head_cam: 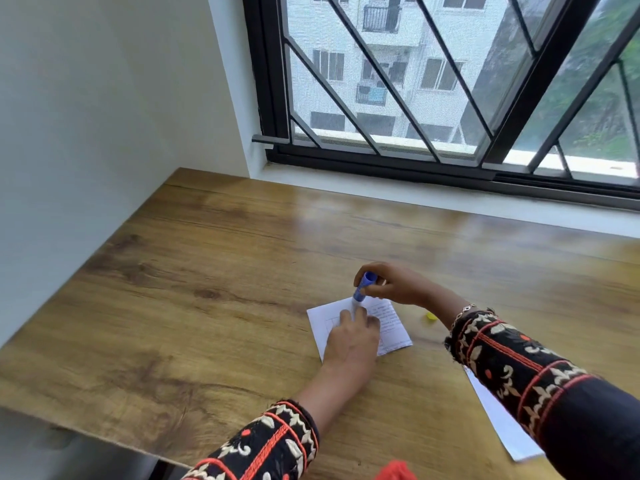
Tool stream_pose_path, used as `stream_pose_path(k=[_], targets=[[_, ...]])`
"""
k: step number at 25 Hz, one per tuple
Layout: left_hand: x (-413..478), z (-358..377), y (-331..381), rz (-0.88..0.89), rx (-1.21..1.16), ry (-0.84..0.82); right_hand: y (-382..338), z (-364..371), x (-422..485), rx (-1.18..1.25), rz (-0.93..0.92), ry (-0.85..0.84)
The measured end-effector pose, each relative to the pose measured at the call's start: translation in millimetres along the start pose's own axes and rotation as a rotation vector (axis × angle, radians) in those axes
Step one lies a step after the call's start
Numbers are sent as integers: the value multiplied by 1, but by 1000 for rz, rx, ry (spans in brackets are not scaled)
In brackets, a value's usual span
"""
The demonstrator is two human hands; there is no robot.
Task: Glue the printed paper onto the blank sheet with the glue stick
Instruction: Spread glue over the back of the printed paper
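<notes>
Glue stick (pixel 363 287) in R hand (pixel 398 284).

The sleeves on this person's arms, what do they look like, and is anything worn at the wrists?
Both sleeves are black cloth with cream leaf-like embroidery and red-orange stitched bands: left sleeve, right sleeve. A thin beaded bracelet circles the right wrist. Both hands are bare.

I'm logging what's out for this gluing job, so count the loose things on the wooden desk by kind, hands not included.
Paper sheets: 2, the printed paper under the left hand and the blank sheet partly under the right sleeve.
Glue sticks: 1, the blue glue stick in the right hand.
Small yellow piece: 1.
Total: 4
</notes>
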State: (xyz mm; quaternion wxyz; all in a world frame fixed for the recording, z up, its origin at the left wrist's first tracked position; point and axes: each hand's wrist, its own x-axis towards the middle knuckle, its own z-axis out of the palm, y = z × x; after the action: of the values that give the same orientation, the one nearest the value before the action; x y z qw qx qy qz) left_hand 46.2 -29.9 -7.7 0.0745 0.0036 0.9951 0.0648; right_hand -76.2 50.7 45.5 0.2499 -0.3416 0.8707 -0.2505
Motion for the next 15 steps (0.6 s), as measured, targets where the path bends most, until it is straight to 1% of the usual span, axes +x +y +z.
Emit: stream_pose_path(k=[15], targets=[[2, 0, 0, -6, 24, 20, 27, -13, -9, 87, 91, 100]])
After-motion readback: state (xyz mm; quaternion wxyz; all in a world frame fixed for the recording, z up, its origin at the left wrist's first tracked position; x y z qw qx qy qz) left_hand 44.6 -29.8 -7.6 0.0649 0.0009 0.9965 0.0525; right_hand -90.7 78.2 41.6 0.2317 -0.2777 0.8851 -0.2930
